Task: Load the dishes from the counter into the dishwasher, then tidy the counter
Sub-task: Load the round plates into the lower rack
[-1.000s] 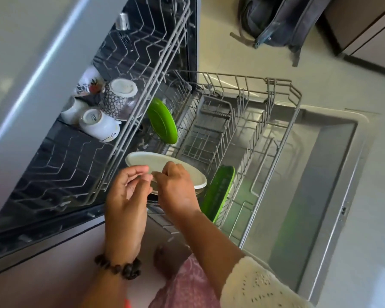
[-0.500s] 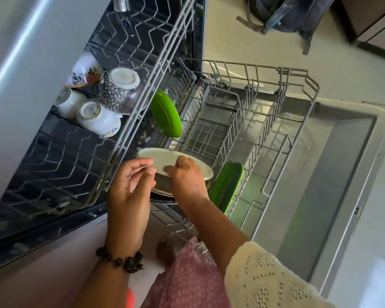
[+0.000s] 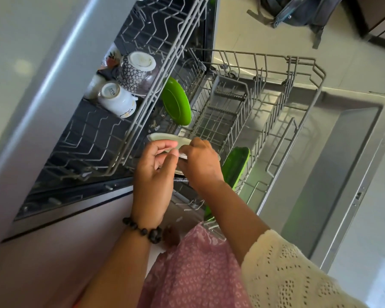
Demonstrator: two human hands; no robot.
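A white plate (image 3: 165, 137) is tilted edge-up over the near left of the pulled-out lower rack (image 3: 307, 63). My left hand (image 3: 155, 167) and my right hand (image 3: 200, 163) both grip its near rim, fingers curled over it. One green plate (image 3: 176, 101) stands upright in the rack's left tines. Another green plate (image 3: 235, 165) stands on edge just right of my right wrist. In the upper rack (image 3: 142, 121) lie several upturned cups, among them a white mug (image 3: 117, 100) and a patterned mug (image 3: 138, 72).
The open dishwasher door (image 3: 347, 156) lies flat to the right under the lower rack. A dark backpack (image 3: 298, 10) sits on the tiled floor at the top. A grey cutlery basket (image 3: 229, 90) sits in the middle of the lower rack.
The white plate has tipped from nearly flat to steeply tilted, with only its rim showing now. Both hands stay on its near edge and have closed in on each other.
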